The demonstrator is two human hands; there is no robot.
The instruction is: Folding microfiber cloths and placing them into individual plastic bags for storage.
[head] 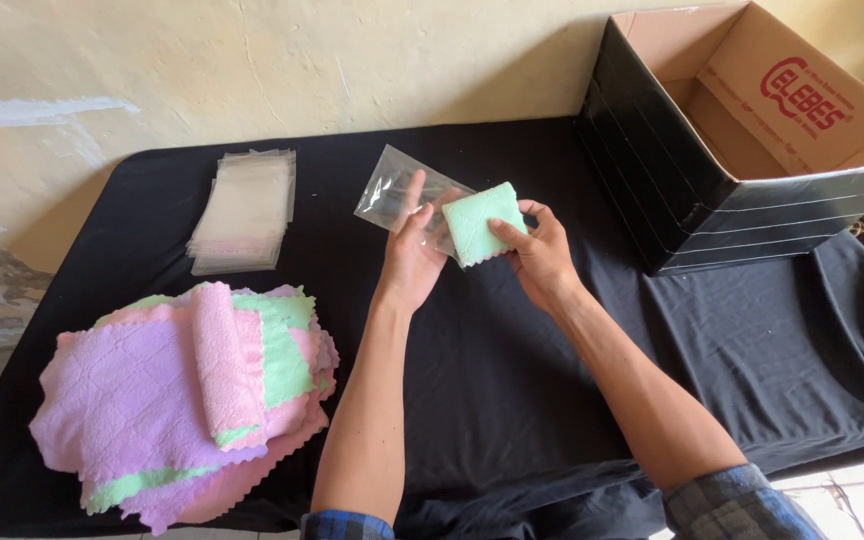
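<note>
Up above the black-draped bench point(512, 400), the left hand point(410, 262) pinches a clear plastic bag point(392, 190) while the right hand point(540, 255) grips a folded green cloth point(480, 220) at the bag's mouth. Both seem light; the cloth is soft, the film probably slippery, so its edge looks best for gripping.

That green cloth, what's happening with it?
A person holds a folded green cloth in the right hand at the mouth of a clear bag held by the left hand. A pile of cloths and a stack of bags lie on the black table, and an open box stands to the right.
</note>
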